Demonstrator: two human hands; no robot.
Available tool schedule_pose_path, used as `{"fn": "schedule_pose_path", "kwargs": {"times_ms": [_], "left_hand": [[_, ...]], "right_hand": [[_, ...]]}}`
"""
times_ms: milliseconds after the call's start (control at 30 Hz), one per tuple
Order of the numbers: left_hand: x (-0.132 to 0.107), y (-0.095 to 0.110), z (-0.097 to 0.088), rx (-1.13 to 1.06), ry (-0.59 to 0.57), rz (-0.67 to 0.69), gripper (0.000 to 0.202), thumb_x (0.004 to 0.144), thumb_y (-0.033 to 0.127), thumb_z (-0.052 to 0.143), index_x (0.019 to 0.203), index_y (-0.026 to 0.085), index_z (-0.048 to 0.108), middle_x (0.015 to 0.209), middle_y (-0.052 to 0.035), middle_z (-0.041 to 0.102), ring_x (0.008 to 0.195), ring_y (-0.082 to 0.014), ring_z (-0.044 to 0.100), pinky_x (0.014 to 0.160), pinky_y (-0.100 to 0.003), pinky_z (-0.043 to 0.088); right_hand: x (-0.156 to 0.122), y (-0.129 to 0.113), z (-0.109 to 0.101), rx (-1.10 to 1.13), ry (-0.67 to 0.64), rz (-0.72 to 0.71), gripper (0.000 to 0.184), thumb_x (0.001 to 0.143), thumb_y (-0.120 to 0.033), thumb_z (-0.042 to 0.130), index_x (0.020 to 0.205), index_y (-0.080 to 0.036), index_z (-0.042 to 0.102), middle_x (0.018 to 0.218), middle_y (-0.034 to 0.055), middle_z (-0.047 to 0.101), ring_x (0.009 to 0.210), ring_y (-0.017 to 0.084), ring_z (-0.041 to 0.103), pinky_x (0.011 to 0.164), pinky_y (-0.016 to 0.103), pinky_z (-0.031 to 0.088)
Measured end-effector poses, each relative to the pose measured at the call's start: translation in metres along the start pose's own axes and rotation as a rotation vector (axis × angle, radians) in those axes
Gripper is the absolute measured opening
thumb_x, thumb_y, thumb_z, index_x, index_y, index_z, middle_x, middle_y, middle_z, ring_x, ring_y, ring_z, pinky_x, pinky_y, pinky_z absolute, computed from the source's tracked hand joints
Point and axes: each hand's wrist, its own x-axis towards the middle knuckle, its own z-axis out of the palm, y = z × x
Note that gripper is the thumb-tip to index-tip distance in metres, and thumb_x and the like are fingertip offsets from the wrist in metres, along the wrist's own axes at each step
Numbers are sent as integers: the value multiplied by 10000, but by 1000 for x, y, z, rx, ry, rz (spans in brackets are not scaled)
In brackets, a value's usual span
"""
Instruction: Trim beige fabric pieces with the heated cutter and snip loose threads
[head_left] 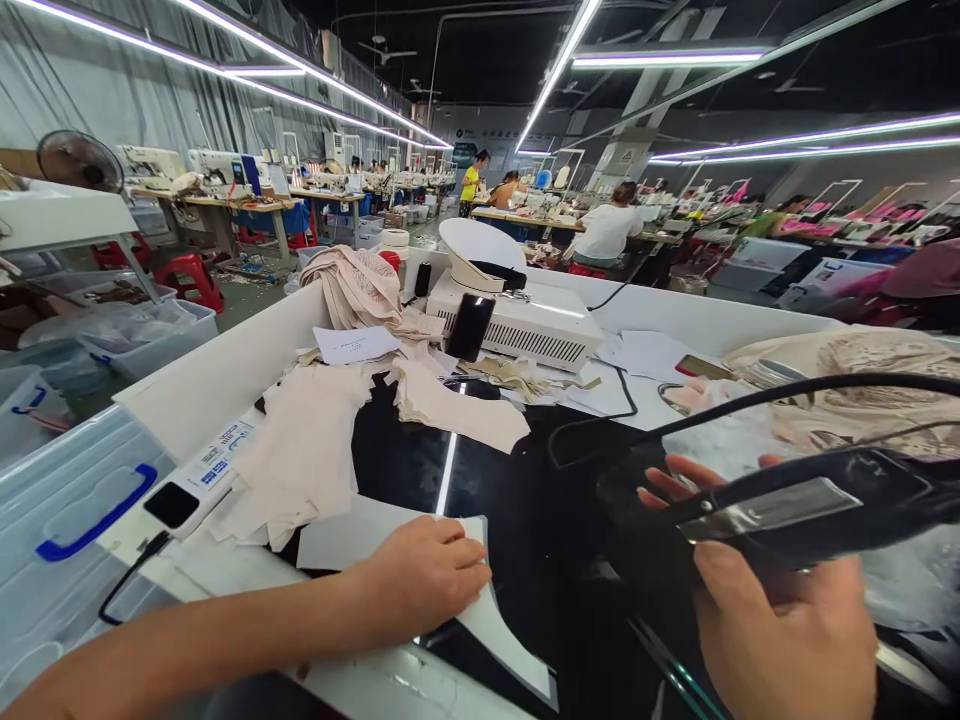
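My left hand [424, 580] lies on a white fabric piece [487, 620] on the glossy black work surface [397, 460], fingers curled and pressing it down. My right hand [780, 620] grips a black hand-held tool [795, 505] with a shiny metal plate and a black cord [750, 400] arching up to the right. The tool hovers low over the right part of the surface. Beige cut fabric pieces [315, 450] are spread to the left of the black surface.
A white machine [517, 320] with a round white pad stands at the back of the table. A beige fabric heap [352, 285] lies beside it; lace cloth [855, 380] at right. A phone [187, 495] and clear bins [67, 500] sit left. Other people work at far tables.
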Motion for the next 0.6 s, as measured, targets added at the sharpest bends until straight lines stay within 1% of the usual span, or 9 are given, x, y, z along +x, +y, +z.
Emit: {"fn": "schedule_pose_path", "kwargs": {"times_ms": [67,133,200,267,367,467,600], "left_hand": [[2,4,1,-4,37,-18,126,1066,136,566,991,166,662,1070,-69,724,937,-184,672,793,-310,519],[4,6,4,-4,80,-30,126,1082,156,558,1022,165,668,1130,-78,729,1010,-189,678,806,-304,510],[5,7,9,-1,108,-34,121,1092,181,561,1055,167,675,1175,-88,730,1081,-200,676,835,-301,504],[5,7,15,-3,121,-44,117,1093,219,576,1086,173,684,1198,-97,733,1114,-213,673,852,-308,505],[3,8,22,-13,135,-69,143,1095,271,585,1132,183,691,1229,-106,736,1125,-219,673,876,-320,513],[1,10,23,-29,137,-83,159,1096,302,596,1162,195,692,1249,-101,737,1126,-216,673,899,-322,514],[0,12,19,-49,128,-90,176,1095,323,612,1176,190,694,1237,-99,739,1123,-215,673,899,-314,509]], "right_hand": [[-1,-8,17,94,59,-20,593,745,-489,890,1255,-310,646,961,-6,766,730,224,743,829,481,609],[-5,-9,31,166,107,-64,566,749,-436,916,1225,-289,647,829,-60,707,621,173,671,780,429,585],[-9,-7,44,220,100,-88,579,750,-373,933,1232,-278,626,813,-80,688,616,149,654,739,377,573],[-11,-3,56,272,74,-90,590,756,-326,933,1240,-268,602,823,-85,687,616,135,655,684,339,574],[-9,2,72,356,43,-86,539,768,-328,917,1180,-264,575,799,-92,673,589,124,649,601,304,571],[-7,6,84,441,12,-97,484,786,-336,893,1129,-270,558,786,-91,663,580,117,643,578,287,567],[-6,9,91,478,-34,-111,433,794,-311,866,1109,-270,572,779,-82,656,585,127,645,555,278,562]]}}
